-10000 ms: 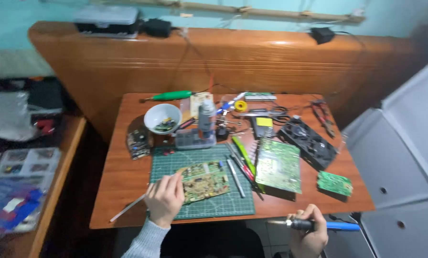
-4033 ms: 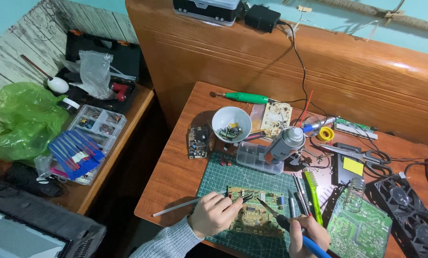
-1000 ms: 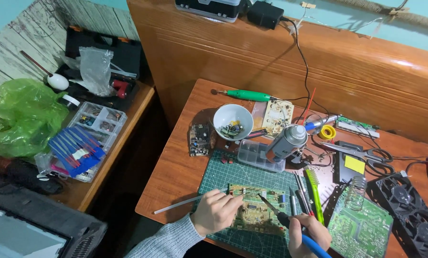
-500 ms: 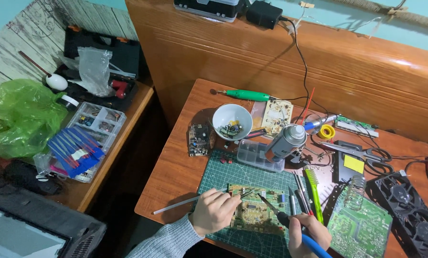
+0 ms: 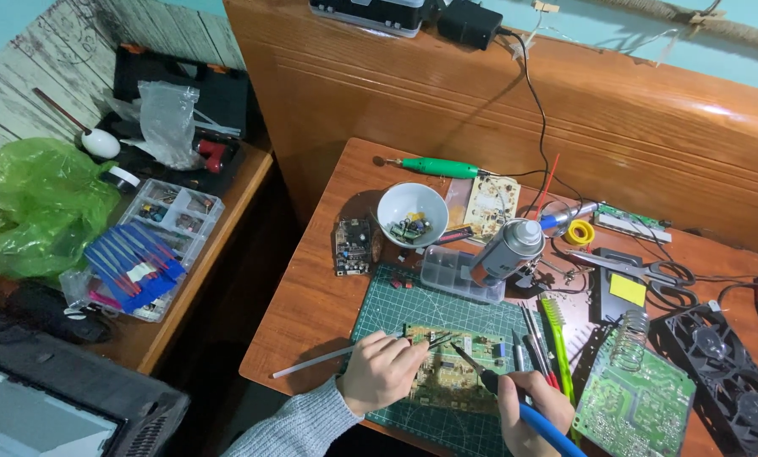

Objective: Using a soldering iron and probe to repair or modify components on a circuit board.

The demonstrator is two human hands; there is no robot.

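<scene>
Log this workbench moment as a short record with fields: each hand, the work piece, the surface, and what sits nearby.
left hand: left hand grips tweezers, tips on the board
right hand: right hand holds a blue-handled soldering iron, tip angled toward the board
work piece: circuit board, flat on the mat
surface: green cutting mat on a wooden table
nearby: white bowl of small parts, spray can lying tilted, green circuit board, black fan, scissors
</scene>
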